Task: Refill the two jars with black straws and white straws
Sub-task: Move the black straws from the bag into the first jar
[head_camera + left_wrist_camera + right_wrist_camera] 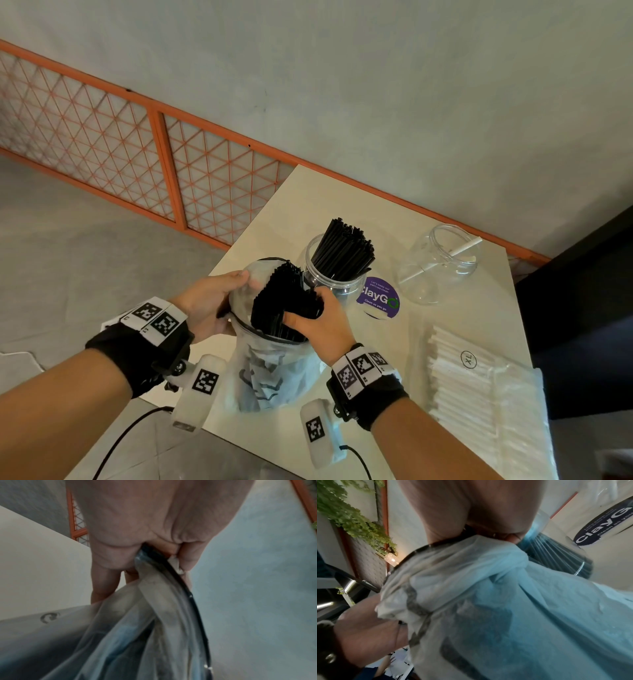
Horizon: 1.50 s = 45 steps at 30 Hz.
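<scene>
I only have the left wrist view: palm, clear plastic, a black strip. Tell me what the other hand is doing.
Observer: The right hand grips a bundle of black straws in the mouth of the plastic bag.
Operator: Report the black-straw jar.
Observer: That jar, just beyond the bag, already holds a standing bunch of black straws.
Operator: Now the other jar.
Observer: The second jar holds one white straw. The pack of white straws lies on the table at the right.
</scene>
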{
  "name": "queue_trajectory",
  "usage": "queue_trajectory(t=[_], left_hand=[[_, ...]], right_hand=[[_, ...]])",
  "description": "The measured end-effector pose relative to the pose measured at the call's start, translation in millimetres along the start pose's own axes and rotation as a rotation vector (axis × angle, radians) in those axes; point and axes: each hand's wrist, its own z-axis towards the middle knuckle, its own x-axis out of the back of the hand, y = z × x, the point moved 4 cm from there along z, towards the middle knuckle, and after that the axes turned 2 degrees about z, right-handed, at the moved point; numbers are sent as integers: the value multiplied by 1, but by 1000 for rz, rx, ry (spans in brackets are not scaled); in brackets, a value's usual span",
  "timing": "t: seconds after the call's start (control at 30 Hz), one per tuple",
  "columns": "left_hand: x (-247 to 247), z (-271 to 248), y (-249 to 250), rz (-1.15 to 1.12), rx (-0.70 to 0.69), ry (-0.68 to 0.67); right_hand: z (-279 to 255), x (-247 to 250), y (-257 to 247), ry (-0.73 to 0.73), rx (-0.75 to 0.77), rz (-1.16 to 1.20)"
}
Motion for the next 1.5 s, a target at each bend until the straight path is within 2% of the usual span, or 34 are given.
queue_trajectory(t=[0.1, 0.3, 0.5, 0.73, 0.9, 1.07, 1.23, 1.37, 1.43, 1.5], left_hand=[[3, -1, 1, 9, 4, -16], [0, 2, 1, 10, -9, -17], [7, 6, 4, 2, -28, 12], [4, 6, 10, -27, -51, 23], [2, 7, 12, -28, -62, 38], [3, 4, 14, 1, -67, 55], [4, 5, 15, 1, -85, 54], [3, 7, 16, 0, -82, 73], [4, 7, 16, -6, -74, 82], [3, 7, 16, -8, -70, 79]], right_hand=[[-2, 2, -3, 29, 15, 14], [-3, 1, -12, -11, 34, 16], [-5, 16, -27, 55, 30, 129], [-6, 43, -65, 148, 129, 162], [-7, 68, -104, 211, 221, 248], [-3, 99, -133, 269, 252, 338], [0, 133, -163, 285, 309, 503], [5, 159, -184, 410, 419, 587], [15, 157, -182, 457, 434, 532], [27, 144, -172, 444, 413, 407]])
